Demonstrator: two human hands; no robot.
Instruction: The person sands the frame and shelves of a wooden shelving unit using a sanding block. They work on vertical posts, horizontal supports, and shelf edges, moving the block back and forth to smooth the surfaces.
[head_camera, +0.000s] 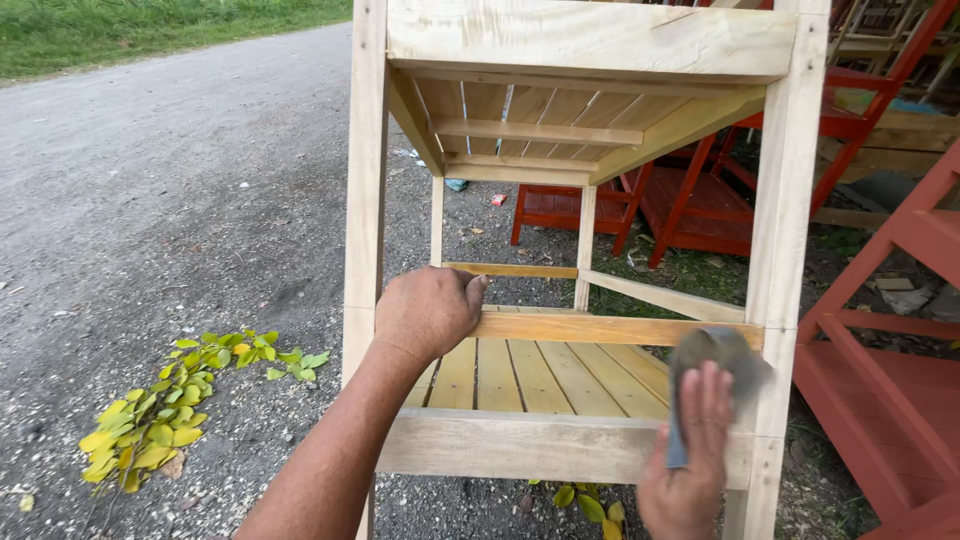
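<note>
Sandpaper (722, 362), a grey, slightly blurred sheet, sits at about four o'clock in the view, pressed against the right upright of a bare wooden shelf stand (367, 200). We're outdoors: a gravel road (170, 170) runs off toward ten o'clock, with a strip of grass (120, 30) along its far edge at eleven. A leafy yellow-green branch (165, 410) lies on the gravel at eight o'clock. Behind the stand, at one to three o'clock, red painted shelf stands (700, 200) are lined up on the ground. The slatted lower shelf (540, 378) shows pale yellow boards between the rails. Now the hands: the left hand (428, 310) comes up from six o'clock on a long bare forearm and is curled shut over the left end of the middle cross rail (600, 328), fingers wrapped right round it. The right hand (690, 460), at five o'clock, has its fingers laid flat and together on the sandpaper, holding it to the wood.
</note>
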